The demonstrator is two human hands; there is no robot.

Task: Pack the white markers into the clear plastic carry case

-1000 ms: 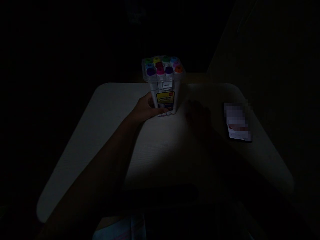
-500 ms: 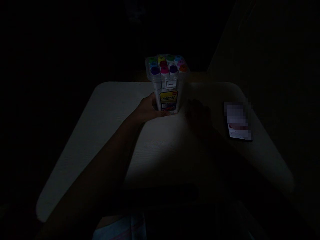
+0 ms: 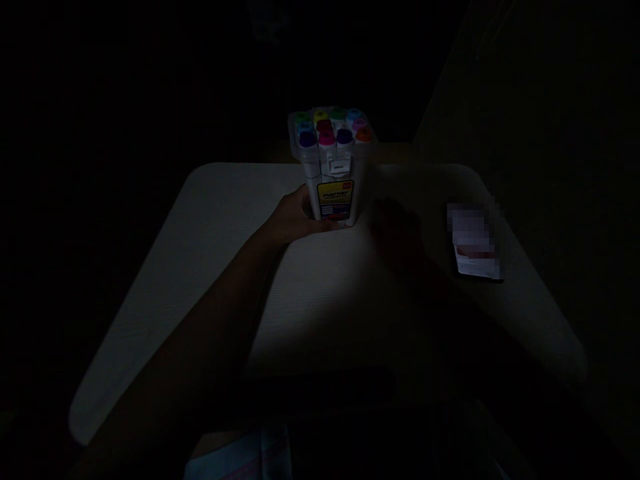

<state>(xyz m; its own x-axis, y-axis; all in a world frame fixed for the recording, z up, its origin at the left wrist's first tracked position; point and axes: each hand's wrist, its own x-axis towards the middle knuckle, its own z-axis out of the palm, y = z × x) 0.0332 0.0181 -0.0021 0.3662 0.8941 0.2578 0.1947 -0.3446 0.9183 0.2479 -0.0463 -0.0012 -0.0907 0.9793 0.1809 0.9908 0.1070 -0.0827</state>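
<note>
Head view, dim scene lit from above. A clear plastic marker case [image 3: 333,170] stands near the far edge of a pale table [image 3: 200,267] with rounded corners, its long axis roughly upright. Whether its base rests on the table or sits just above it cannot be told in this light. The case is filled with markers [image 3: 327,139] packed side by side, their caps facing up through the clear lid in close rows: green, yellow, blue, dark red, pink, violet, magenta and orange. A small white latch [image 3: 339,167] sits on the front wall, high up, and a yellow and black label [image 3: 335,201] lies below it, printed with small text that is mostly too small to read.

The left hand [image 3: 305,217] grasps the lower part of the case, its palm against the near left side and its fingers [image 3: 333,225] curled across the front, below the label. The right hand [image 3: 397,233] lies in deep shadow just to the right of the case, apart from it; whether it is open or closed cannot be told. Farther right, a flat rectangular object [image 3: 475,243], pixelated and not identifiable, lies on the table. A striped cloth garment [image 3: 240,459] shows at the lower edge.
</note>
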